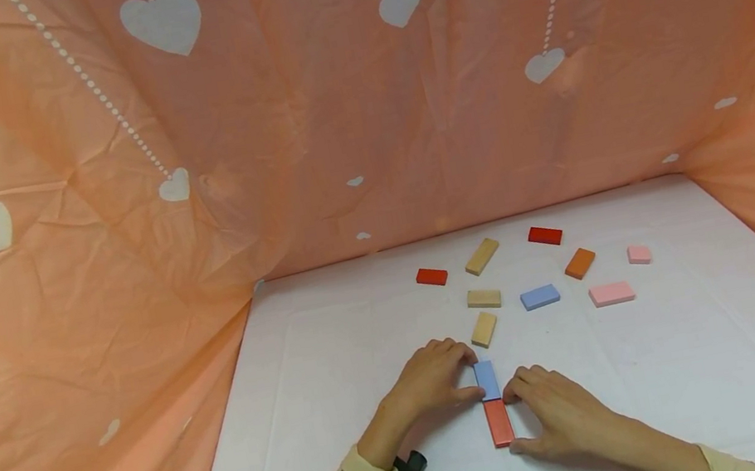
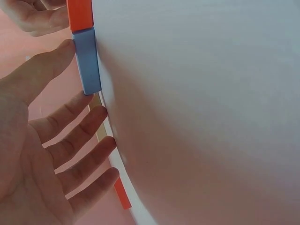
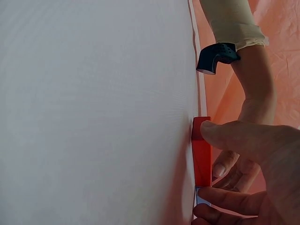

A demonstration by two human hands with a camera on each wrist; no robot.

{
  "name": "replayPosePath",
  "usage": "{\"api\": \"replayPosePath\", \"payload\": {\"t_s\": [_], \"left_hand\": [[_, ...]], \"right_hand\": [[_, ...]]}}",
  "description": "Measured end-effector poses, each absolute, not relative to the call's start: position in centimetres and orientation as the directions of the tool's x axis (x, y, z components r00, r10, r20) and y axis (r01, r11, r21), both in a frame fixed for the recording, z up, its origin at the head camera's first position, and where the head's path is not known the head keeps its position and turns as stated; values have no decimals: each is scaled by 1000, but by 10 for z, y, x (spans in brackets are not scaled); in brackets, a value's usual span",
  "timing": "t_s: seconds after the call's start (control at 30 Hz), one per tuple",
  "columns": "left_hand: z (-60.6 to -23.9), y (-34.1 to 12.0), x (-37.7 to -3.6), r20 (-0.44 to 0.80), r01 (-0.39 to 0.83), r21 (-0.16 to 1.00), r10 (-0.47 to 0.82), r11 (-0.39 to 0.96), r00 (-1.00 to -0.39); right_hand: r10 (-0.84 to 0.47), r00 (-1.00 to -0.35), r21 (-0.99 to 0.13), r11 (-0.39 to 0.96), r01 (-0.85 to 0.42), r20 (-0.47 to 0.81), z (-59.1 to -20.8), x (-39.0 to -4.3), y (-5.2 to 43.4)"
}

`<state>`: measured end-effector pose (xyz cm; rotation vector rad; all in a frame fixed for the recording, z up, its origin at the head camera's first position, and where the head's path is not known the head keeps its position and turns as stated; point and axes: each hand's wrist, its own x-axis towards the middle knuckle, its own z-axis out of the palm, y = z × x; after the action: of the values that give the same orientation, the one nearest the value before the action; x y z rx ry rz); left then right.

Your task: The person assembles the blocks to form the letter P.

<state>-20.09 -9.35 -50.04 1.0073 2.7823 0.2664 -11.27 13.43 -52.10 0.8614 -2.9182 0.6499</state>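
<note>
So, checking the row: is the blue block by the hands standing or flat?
Flat: the blue block lies broad face up, end-on to the red block.

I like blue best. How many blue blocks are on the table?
2. One blue block lies between the hands, end to end with the red-orange block. The other blue block lies farther back among the loose ones.

Both forearms reach forward, close together. The left hand (image 1: 433, 377) lies flat with fingers extended. The right hand (image 1: 559, 405) pinches with thumb and fingertips.
</note>
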Motion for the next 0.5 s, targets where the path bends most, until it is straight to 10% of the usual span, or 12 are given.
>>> {"api": "replayPosePath", "payload": {"t_s": [0.5], "left_hand": [[-501,-93,-199,-92,612,230,643,757,-760]], "right_hand": [[-510,-853,-388,769,-509,109,-520,-113,134]]}}
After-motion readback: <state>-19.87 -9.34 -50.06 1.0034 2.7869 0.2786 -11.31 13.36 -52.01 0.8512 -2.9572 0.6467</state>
